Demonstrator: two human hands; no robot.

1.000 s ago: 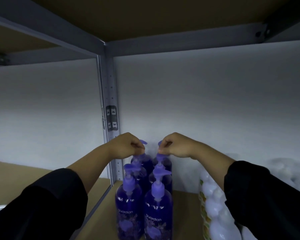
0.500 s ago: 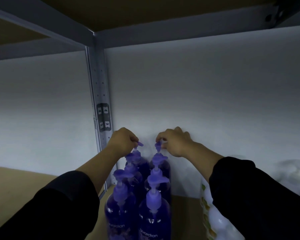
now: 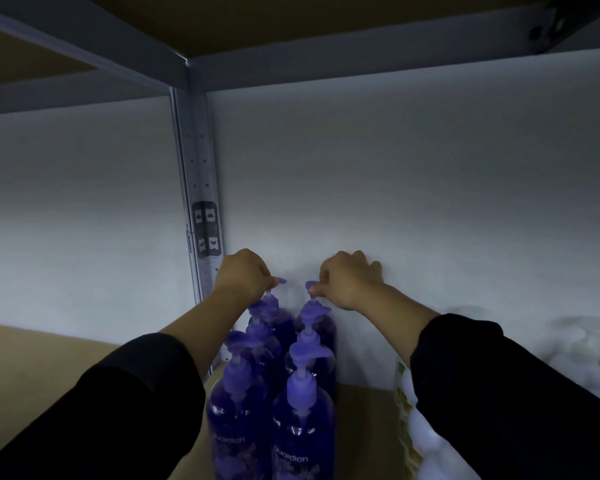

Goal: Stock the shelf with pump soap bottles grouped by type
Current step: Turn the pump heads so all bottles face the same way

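1. Both hands are reaching deep beside the grey shelf post [image 3: 201, 202]. The left hand [image 3: 240, 277] has its grip pinched on the rear-left purple bottle's pump [image 3: 274, 283], and the right hand [image 3: 347, 278] is pinched on the rear-right pump [image 3: 311, 285].
2. That looks like seating the back pair against the wall, keeping the purple type together.
3. The purple bottles [image 3: 302, 420] are glossy translucent plastic with matte pumps, in two rows right of the post. White-pump bottles [image 3: 413, 417] stand farther right.

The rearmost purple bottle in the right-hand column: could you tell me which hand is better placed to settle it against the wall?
Right. The right hand already pinches that bottle's pump; the left hand grips the neighbouring pump.
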